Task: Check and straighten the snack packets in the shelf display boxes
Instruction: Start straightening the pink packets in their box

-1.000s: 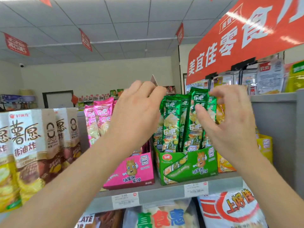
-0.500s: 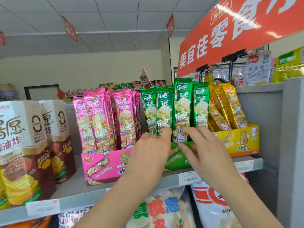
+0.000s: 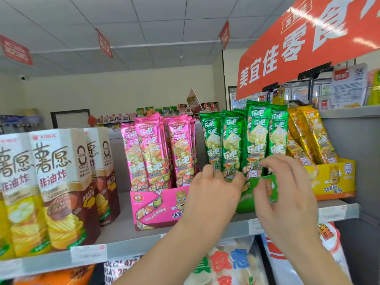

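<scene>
Far left of the green cardboard display box (image 3: 247, 199) stand tall beige-and-brown chip cartons (image 3: 61, 182), then a pink cardboard box (image 3: 156, 208) of pink foil packets (image 3: 152, 153). The left hand (image 3: 211, 194) curls at the green box's front rim, against its upright green foil packets (image 3: 255, 140); whether it pinches one, I cannot tell. The right hand (image 3: 287, 192), fingers spread and loosely bent, holds nothing. Just right, a yellow cardboard box (image 3: 333, 182) holds leaning yellow foil packets (image 3: 312, 136).

Single wide-angle view from the person's head, facing forward and level at a shop shelf (image 3: 123, 233), within arm's reach of it, shelf edge low in frame, ceiling (image 3: 164, 21) filling the top.
</scene>
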Available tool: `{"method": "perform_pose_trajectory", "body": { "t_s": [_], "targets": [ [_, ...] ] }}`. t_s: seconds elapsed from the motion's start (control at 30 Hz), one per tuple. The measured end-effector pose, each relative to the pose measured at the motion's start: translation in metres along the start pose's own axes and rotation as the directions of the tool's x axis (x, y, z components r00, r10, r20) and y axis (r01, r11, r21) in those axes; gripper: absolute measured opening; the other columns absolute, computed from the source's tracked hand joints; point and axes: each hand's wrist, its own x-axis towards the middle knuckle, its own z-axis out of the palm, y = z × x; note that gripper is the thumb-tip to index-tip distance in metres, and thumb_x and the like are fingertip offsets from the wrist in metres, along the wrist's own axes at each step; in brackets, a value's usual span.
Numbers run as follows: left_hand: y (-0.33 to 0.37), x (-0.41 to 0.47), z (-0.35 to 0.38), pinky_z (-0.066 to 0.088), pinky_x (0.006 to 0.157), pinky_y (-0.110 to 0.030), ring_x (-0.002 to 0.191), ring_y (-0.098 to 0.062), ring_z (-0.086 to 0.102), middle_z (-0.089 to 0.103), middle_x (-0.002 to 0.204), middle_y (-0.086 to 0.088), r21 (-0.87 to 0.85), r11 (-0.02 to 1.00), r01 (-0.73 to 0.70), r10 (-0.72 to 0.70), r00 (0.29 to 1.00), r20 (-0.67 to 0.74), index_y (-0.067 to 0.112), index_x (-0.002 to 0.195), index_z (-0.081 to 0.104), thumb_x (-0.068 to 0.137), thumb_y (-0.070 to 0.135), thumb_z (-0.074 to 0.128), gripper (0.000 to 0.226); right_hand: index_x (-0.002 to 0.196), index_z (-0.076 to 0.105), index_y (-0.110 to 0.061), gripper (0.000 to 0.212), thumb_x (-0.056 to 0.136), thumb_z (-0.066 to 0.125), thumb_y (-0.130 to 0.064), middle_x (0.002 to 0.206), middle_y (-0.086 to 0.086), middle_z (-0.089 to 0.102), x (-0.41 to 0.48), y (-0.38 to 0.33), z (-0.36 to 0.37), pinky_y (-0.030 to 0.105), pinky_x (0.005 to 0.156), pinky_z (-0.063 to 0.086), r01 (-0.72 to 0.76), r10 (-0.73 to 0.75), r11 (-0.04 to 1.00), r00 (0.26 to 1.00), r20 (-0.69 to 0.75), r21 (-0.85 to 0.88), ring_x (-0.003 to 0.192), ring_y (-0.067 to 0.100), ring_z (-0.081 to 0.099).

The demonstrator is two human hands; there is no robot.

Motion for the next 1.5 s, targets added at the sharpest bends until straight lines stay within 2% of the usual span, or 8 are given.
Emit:
{"method": "perform_pose_trajectory", "body": {
  "t_s": [0.23, 0.37, 0.5, 0.73, 1.0, 1.13, 1.33, 1.5],
  "targets": [
    [-0.052, -0.054, -0.017, 0.048, 0.057, -0.037, 0.070, -0.027, 0.055, 0.061, 0.076, -0.002, -0.209, 0.971, 0.114, -0.176, 0.934, -0.309, 0.014, 0.089, 0.068, 0.079, 0.013, 0.063, 0.011, 0.107, 0.059, -0.031, 0.024, 0.089, 0.058, -0.016, 0.100, -0.015, 0.064, 0.044, -0.055, 0.012, 0.009, 0.074, 0.047, -0.328, 0.176, 0.808, 0.927, 0.331, 0.490, 0.091, 0.001, 0.062],
    [-0.093, -0.084, -0.005, 0.042, 0.068, -0.032, 0.079, -0.027, 0.055, 0.062, 0.085, 0.000, -0.300, 0.864, 0.404, -0.464, 0.871, -0.160, 0.014, 0.095, 0.063, 0.081, 0.026, 0.076, 0.022, 0.134, 0.043, -0.029, 0.043, 0.093, 0.056, -0.030, 0.112, -0.009, 0.061, 0.055, -0.069, 0.044, 0.026, 0.083, 0.051, -0.397, 0.173, 0.874, 0.793, 0.584, 0.280, 0.098, 0.007, 0.062],
    [-0.110, -0.086, 0.008, 0.047, 0.069, -0.033, 0.087, -0.023, 0.060, 0.066, 0.092, 0.004, -0.358, 0.825, 0.438, -0.450, 0.891, 0.051, 0.018, 0.102, 0.068, 0.077, 0.038, 0.076, 0.032, 0.148, 0.020, -0.019, 0.066, 0.095, 0.053, -0.041, 0.103, 0.008, 0.064, 0.049, -0.077, 0.069, 0.041, 0.071, 0.053, -0.347, 0.201, 0.935, 0.685, 0.701, 0.071, 0.076, 0.022, 0.063],
    [-0.113, -0.090, 0.004, 0.045, 0.059, -0.034, 0.069, -0.027, 0.057, 0.062, 0.072, -0.002, -0.341, 0.864, 0.370, -0.406, 0.913, -0.039, 0.013, 0.076, 0.071, 0.069, 0.030, 0.085, 0.023, 0.107, 0.049, -0.017, 0.042, 0.085, 0.063, -0.050, 0.091, 0.001, 0.059, 0.040, -0.082, 0.079, 0.040, 0.070, 0.052, -0.239, 0.204, 0.971, 0.773, 0.600, -0.022, 0.080, 0.023, 0.059],
    [-0.112, -0.106, -0.025, 0.022, 0.044, -0.024, 0.050, -0.026, 0.052, 0.054, 0.057, -0.001, -0.210, 0.904, 0.372, -0.409, 0.897, -0.167, 0.010, 0.074, 0.053, 0.062, 0.032, 0.086, 0.042, 0.090, 0.038, -0.028, 0.028, 0.086, 0.063, -0.040, 0.073, -0.011, 0.050, 0.029, -0.093, 0.078, 0.023, 0.050, 0.033, -0.274, 0.167, 0.948, 0.864, 0.475, 0.165, 0.063, 0.003, 0.049],
    [-0.105, -0.109, -0.026, 0.037, 0.050, -0.031, 0.064, -0.028, 0.054, 0.056, 0.073, -0.004, -0.227, 0.907, 0.355, -0.398, 0.898, -0.188, 0.009, 0.084, 0.053, 0.069, 0.029, 0.083, 0.039, 0.099, 0.047, -0.040, 0.021, 0.090, 0.063, -0.030, 0.093, -0.009, 0.063, 0.031, -0.098, 0.069, 0.030, 0.075, 0.051, -0.396, 0.249, 0.744, 0.912, 0.327, 0.538, 0.083, 0.001, 0.060],
    [-0.093, -0.108, -0.023, 0.052, 0.065, -0.038, 0.095, -0.031, 0.054, 0.062, 0.115, -0.011, -0.178, 0.973, 0.146, -0.195, 0.935, -0.295, 0.016, 0.120, 0.064, 0.077, 0.011, 0.066, 0.043, 0.131, 0.048, -0.017, 0.041, 0.092, 0.061, -0.011, 0.110, -0.017, 0.064, 0.049, -0.096, 0.034, 0.021, 0.085, 0.052, -0.212, 0.319, 0.568, 0.948, 0.025, 0.796, 0.100, 0.004, 0.064],
    [-0.084, -0.105, -0.031, 0.052, 0.074, -0.029, 0.095, -0.017, 0.060, 0.066, 0.108, 0.001, -0.542, 0.828, 0.147, -0.298, 0.933, -0.202, 0.017, 0.116, 0.070, 0.091, 0.028, 0.050, 0.034, 0.120, 0.065, -0.026, 0.039, 0.081, 0.071, -0.029, 0.093, -0.012, 0.072, 0.028, -0.087, -0.001, 0.018, 0.069, 0.052, -0.403, 0.314, 0.301, 0.898, 0.309, 0.864, 0.079, 0.002, 0.065]
  ]
}}
